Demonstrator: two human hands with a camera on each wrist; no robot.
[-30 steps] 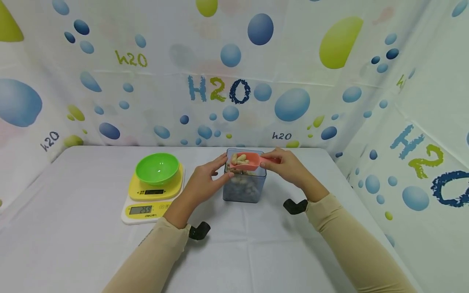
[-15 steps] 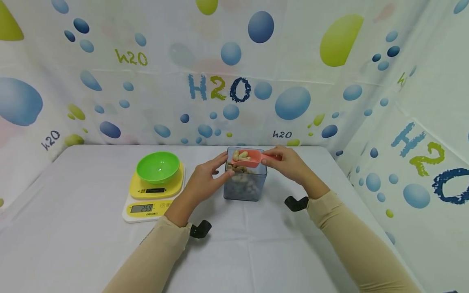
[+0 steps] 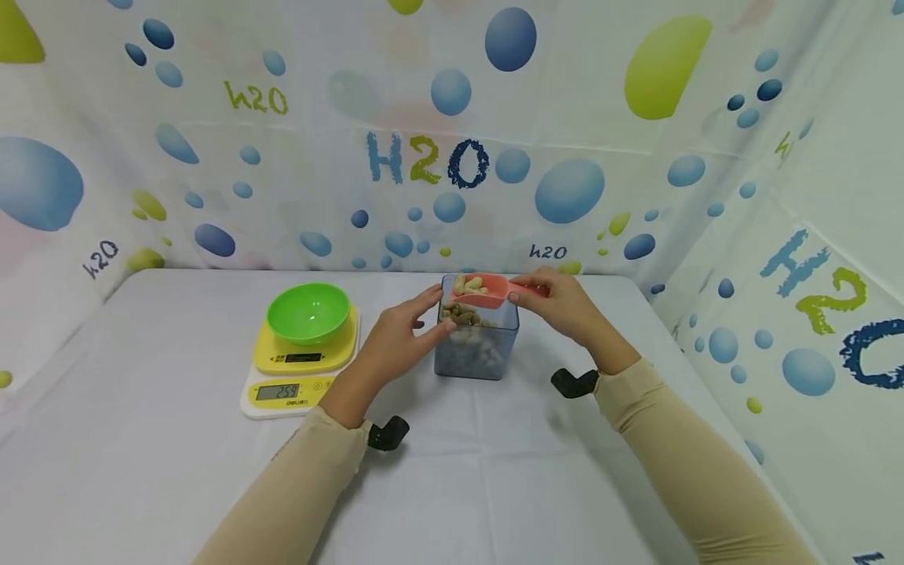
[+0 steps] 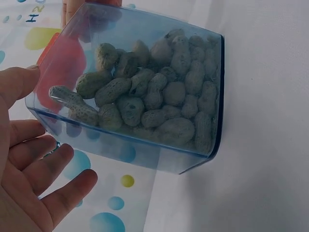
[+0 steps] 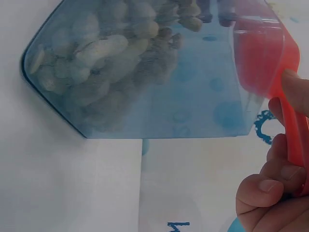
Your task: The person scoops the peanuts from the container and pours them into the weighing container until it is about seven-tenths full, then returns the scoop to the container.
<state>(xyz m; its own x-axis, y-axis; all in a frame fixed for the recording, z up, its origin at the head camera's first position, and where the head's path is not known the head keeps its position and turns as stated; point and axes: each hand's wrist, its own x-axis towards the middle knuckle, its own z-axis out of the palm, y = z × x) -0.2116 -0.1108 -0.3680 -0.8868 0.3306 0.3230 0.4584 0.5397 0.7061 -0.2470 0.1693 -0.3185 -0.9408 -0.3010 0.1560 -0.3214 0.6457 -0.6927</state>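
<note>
In the head view, my right hand (image 3: pixel 561 308) grips the handle of a pink-red scoop (image 3: pixel 498 292), level above the mouth of a clear bluish plastic container (image 3: pixel 475 362). Several unshelled peanuts (image 3: pixel 472 286) lie in the scoop. More peanuts (image 4: pixel 164 101) fill the lower part of the container in the left wrist view. My left hand (image 3: pixel 397 339) stands at the container's left side, its fingers spread and mostly straight, the thumb against the rim. In the right wrist view, the scoop (image 5: pixel 289 53) shows partly through the container wall, with thumb and curled fingers round its handle.
A yellow and white kitchen scale (image 3: pixel 304 362) reading about 259, decimal point unclear, stands left of the container. On it sits a green bowl (image 3: pixel 308 314). A white cloth covers the table (image 3: pixel 452 486). A printed curtain (image 3: pixel 318 188) hangs behind and at the right.
The scoop with its peanuts has risen slightly relative to the container, showing more peanuts below it. My left hand keeps its place. The whole head view has shifted a little.
</note>
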